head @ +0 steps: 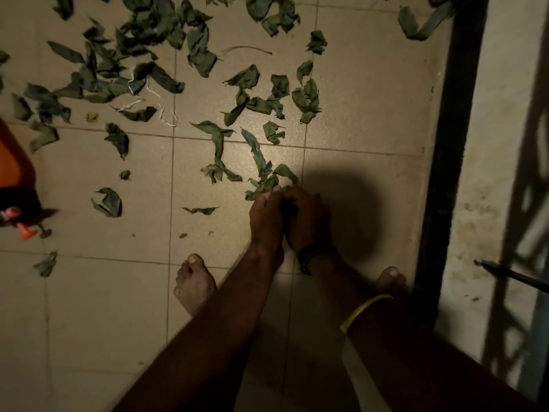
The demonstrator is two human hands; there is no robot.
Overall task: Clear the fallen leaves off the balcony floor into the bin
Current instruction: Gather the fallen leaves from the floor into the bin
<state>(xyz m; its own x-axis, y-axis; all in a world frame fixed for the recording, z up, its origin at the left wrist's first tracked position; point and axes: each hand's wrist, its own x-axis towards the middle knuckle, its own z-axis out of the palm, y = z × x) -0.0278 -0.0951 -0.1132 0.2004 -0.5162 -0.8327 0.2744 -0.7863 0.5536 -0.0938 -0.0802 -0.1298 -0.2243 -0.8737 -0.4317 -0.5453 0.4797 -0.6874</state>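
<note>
the tiled balcony floor (89,307) fills the view, pale square tiles under dim light, bounded on the right by a dark metal frame (451,144). across the upper half lies a wide scatter of fallen leaves (139,55), dark green and curled, thickest at the upper left and thinning toward the feet. an orange container (12,171) shows at the left edge, well apart from the hands; whether it is the bin i cannot tell.

two bare feet stand at the lower middle, and both forearms reach forward between them. the left hand (266,217) and right hand (307,221) press together low over the floor, fingers curled round a small clump of leaves (267,182) that sticks out from the fingertips up and to the left. the right wrist carries a dark watch (312,255).

the nearest loose leaves run away from the grip up and to the left: a long strip (258,157) just beyond the clump, its long axis pointing almost straight at the hands. the left hand is the nearer one to it, so the next gathering reach probably goes forward-left. most of the clearing is not yet done.
</note>
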